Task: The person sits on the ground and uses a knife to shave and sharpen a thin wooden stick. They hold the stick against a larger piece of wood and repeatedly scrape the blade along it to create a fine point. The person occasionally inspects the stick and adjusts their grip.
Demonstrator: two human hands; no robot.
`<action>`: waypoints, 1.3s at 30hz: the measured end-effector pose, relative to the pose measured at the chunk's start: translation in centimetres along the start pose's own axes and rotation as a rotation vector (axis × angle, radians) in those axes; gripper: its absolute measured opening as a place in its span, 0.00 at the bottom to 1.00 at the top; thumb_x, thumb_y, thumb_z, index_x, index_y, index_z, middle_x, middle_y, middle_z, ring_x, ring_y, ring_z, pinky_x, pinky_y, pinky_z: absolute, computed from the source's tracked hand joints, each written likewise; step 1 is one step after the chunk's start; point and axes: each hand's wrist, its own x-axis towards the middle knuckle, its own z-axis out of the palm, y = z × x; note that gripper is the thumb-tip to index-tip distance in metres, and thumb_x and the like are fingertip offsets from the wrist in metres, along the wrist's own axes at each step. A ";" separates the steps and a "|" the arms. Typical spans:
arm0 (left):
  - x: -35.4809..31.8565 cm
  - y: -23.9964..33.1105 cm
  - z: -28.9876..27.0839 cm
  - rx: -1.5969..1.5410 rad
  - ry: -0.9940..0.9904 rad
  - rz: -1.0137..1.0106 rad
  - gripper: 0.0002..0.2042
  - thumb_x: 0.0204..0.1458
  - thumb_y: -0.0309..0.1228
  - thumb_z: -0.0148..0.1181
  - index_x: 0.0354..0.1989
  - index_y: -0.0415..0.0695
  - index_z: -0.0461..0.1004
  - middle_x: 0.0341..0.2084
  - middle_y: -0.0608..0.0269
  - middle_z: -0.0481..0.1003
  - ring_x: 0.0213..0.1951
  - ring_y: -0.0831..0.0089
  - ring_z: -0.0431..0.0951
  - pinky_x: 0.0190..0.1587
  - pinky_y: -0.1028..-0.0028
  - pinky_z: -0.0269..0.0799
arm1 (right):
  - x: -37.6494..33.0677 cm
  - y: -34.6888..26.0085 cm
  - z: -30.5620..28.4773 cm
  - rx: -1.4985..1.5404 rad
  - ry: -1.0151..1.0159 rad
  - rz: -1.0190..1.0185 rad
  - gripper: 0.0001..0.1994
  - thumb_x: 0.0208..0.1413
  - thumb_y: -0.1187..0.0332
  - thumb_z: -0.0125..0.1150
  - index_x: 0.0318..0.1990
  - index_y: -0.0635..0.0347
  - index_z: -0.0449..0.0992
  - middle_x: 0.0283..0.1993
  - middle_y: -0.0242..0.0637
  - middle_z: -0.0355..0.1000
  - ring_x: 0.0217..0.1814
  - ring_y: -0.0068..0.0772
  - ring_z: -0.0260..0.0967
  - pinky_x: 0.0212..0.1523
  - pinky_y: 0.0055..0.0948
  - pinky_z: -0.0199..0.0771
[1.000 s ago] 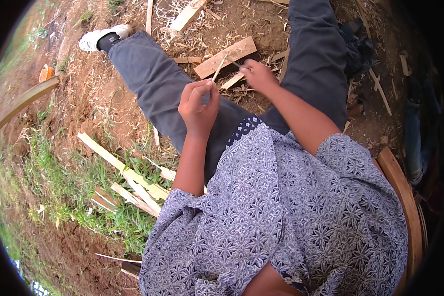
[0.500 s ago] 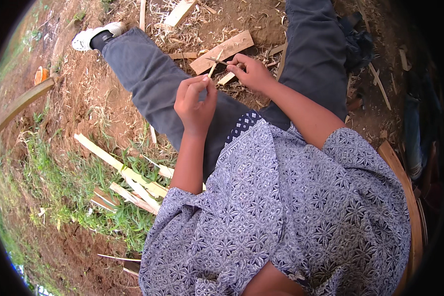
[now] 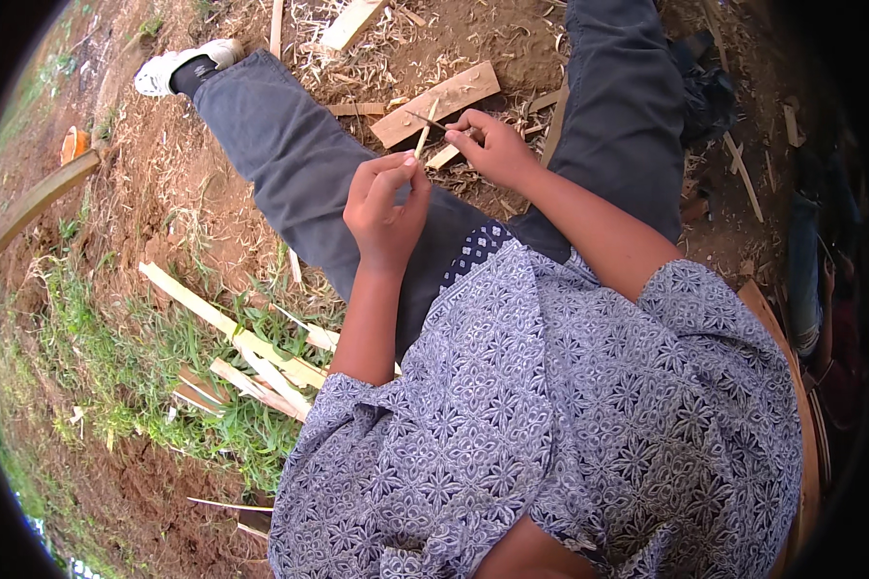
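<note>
Between the thumb and fingers of my left hand [image 3: 386, 207] is a thin, pale wooden stick [image 3: 422, 142], pointing up and away. My right hand [image 3: 495, 151] grips a small knife [image 3: 427, 121], its handle mostly hidden by the fingers. The narrow dark blade points left and crosses the stick close to its upper part; whether it touches the wood I cannot tell. Just beyond both hands a flat wooden board [image 3: 463, 89] lies slanted on the ground. A short pale wood piece [image 3: 442, 156] rests below the board, between the hands.
My outstretched legs frame the work area, over soil strewn with wood shavings [image 3: 434, 43]. Long pale wood strips [image 3: 203, 307] lie on grass at the left. A curved wooden bar [image 3: 34, 207] juts in from the left edge. Another person [image 3: 821, 318] is partly visible at the far right.
The stick and blade have shifted slightly relative to each other, with both hands keeping their grips. The view has moved a little; more of the person at the right edge shows.
</note>
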 end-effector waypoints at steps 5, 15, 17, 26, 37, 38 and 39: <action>-0.1 -0.3 -0.3 0.066 -0.004 -0.043 0.09 0.48 0.13 0.71 0.33 0.38 0.77 0.33 0.52 0.83 0.37 0.64 0.87 0.40 0.72 0.83 | 0.4 -0.9 -0.9 -0.222 0.013 0.015 0.15 0.66 0.51 0.63 0.50 0.50 0.81 0.36 0.39 0.82 0.39 0.41 0.81 0.41 0.42 0.77; 0.1 0.3 -0.2 0.033 -0.011 -0.028 0.09 0.47 0.12 0.70 0.32 0.37 0.78 0.34 0.53 0.83 0.40 0.63 0.87 0.43 0.70 0.83 | 1.2 1.9 -0.5 -0.141 0.146 0.088 0.16 0.65 0.50 0.64 0.48 0.51 0.81 0.33 0.42 0.81 0.36 0.42 0.80 0.38 0.42 0.76; 0.3 0.3 0.1 0.009 -0.022 -0.017 0.09 0.47 0.12 0.70 0.33 0.38 0.78 0.34 0.53 0.83 0.39 0.63 0.87 0.43 0.70 0.83 | 0.8 1.1 -0.4 -0.018 0.069 0.024 0.18 0.64 0.50 0.65 0.48 0.54 0.81 0.33 0.40 0.81 0.35 0.36 0.79 0.38 0.39 0.76; -0.1 -0.3 -0.1 0.044 -0.015 0.008 0.12 0.46 0.13 0.71 0.37 0.40 0.80 0.34 0.55 0.83 0.38 0.63 0.87 0.42 0.70 0.83 | 1.0 1.6 -0.2 -0.183 0.071 -0.082 0.14 0.67 0.57 0.66 0.47 0.58 0.78 0.39 0.35 0.84 0.32 0.29 0.76 0.35 0.34 0.73; -0.4 0.2 -0.2 0.019 -0.028 0.002 0.09 0.48 0.14 0.70 0.34 0.39 0.79 0.35 0.55 0.84 0.38 0.65 0.87 0.42 0.71 0.82 | 1.1 2.6 -1.0 -0.409 0.127 0.128 0.17 0.66 0.46 0.60 0.49 0.46 0.79 0.38 0.41 0.82 0.44 0.50 0.81 0.43 0.47 0.77; -0.4 0.3 -0.2 0.041 -0.015 0.005 0.09 0.48 0.14 0.71 0.34 0.39 0.79 0.34 0.55 0.84 0.37 0.65 0.87 0.42 0.71 0.82 | 1.6 4.4 -1.9 -0.456 0.136 0.227 0.17 0.66 0.46 0.61 0.49 0.46 0.79 0.38 0.41 0.82 0.44 0.50 0.81 0.43 0.47 0.77; -0.3 0.1 -0.2 0.063 -0.001 0.005 0.09 0.48 0.14 0.71 0.34 0.39 0.79 0.34 0.55 0.84 0.37 0.65 0.87 0.41 0.71 0.82 | 1.7 4.2 -2.4 -0.502 0.143 0.326 0.17 0.66 0.46 0.61 0.49 0.46 0.79 0.38 0.40 0.82 0.44 0.50 0.81 0.44 0.46 0.77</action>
